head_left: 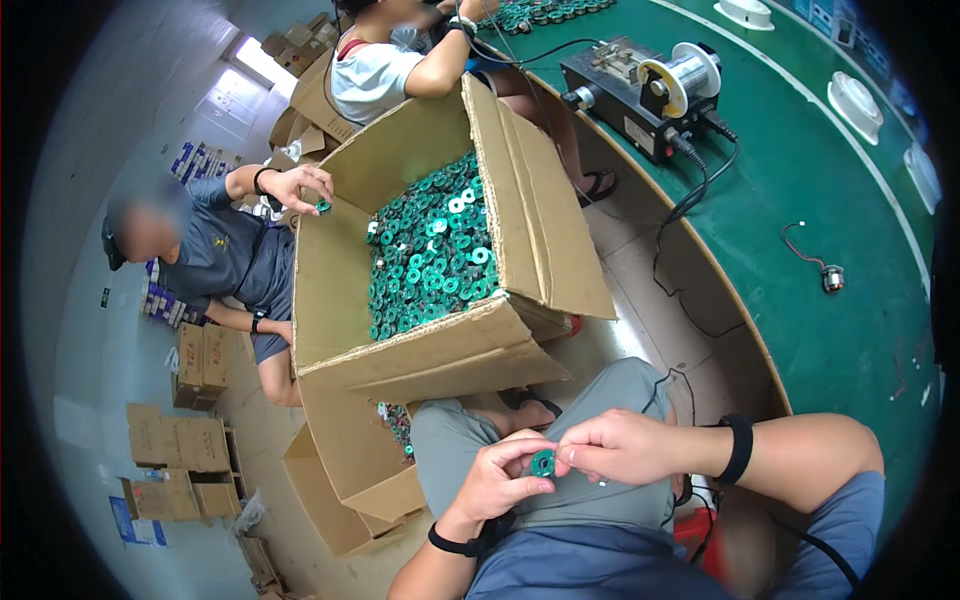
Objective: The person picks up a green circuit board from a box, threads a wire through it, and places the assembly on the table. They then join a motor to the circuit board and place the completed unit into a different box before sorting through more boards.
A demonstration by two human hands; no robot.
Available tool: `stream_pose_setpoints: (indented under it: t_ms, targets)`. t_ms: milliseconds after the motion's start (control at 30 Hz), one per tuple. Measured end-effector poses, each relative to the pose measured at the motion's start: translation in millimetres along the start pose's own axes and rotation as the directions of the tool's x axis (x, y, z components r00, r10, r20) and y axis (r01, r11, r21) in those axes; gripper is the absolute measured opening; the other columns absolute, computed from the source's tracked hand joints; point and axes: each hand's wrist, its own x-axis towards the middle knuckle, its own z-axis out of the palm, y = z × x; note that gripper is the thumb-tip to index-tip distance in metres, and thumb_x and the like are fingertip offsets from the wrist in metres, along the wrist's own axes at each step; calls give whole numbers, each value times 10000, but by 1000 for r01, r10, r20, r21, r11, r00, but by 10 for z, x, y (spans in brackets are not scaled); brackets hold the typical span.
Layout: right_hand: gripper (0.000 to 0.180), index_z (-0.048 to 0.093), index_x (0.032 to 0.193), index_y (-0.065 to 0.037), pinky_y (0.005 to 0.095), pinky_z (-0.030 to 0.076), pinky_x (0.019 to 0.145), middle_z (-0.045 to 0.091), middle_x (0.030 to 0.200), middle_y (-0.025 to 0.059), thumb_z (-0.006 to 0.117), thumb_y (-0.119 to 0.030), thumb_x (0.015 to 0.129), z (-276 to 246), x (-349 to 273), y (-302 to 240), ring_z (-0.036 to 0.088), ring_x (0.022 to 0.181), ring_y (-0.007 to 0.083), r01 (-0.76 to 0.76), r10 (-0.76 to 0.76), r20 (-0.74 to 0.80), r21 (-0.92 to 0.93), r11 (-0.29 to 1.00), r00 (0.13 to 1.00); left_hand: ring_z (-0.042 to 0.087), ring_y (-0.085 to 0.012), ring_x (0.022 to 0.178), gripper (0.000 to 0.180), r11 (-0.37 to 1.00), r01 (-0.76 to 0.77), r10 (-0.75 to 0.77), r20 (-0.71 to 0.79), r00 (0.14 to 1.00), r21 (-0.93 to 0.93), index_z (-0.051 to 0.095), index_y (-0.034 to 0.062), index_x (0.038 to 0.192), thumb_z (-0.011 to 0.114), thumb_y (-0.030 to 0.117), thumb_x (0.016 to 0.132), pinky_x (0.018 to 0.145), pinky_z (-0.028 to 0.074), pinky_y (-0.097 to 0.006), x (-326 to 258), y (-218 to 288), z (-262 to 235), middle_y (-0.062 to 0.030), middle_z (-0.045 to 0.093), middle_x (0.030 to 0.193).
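Left hand (505,480) closed on a small round board (542,463), held between thumb and fingers above the lap. Right hand (620,445) beside it, thumb and forefinger pinched together at the board's right edge; cannot tell what lies between them. A small white bit (602,482) shows just below the right fingers, too small to identify. Ahead of both hands and slightly left: large box (335,290), flaps spread, holding a heap of green ring boards (430,260). Its near flap (430,355) leans outward between the hands and the heap. Left of the left hand, lower down, a second box (345,440) with small mixed parts (398,428) partly visible. Right of the hands, green table (800,350), curved by the lens; on it, well ahead of the right hand, a black machine (625,105) with a wire spool (690,80), its cables (690,208) hanging over the near edge. Nearer on the tabletop, a small motor (833,278) with a lead. Beyond the large box to the left, a seated co-worker (235,245) holds one piece (323,207) over its rim.
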Motion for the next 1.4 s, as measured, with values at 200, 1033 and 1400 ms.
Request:
stream_pose_setpoints:
  t_ms: [200, 1033, 1400]
  targets:
    - [261, 701, 995, -42, 359, 518, 665, 692, 819, 94, 511, -220, 997, -13, -12, 2, 664, 682, 197, 51, -51, -52, -12, 999, 997, 653, -179, 1033, 468, 969, 97, -126, -119, 985, -225, 649, -52, 1224, 824, 47, 801, 923, 511, -295, -9, -68, 32, -109, 683, 1133]
    - [179, 637, 857, -34, 541, 519, 684, 674, 780, 203, 532, -167, 914, 78, -14, 55, 662, 769, 434, 244, -309, -92, -419, 874, 947, 675, -149, 928, 385, 897, 49, 84, -278, 957, 438, 703, -26, 1144, 812, 18, 777, 785, 537, -267, 16, 75, 131, -88, 716, 1025]
    - [202, 628, 863, -42, 545, 503, 664, 660, 770, 191, 535, -199, 948, 43, 30, 100, 651, 756, 424, 140, -226, -88, -559, 818, 970, 666, -153, 870, 398, 965, 48, 55, -376, 925, 258, 716, -54, 1073, 826, 14, 697, 751, 522, -265, 14, 57, 187, -87, 707, 965]
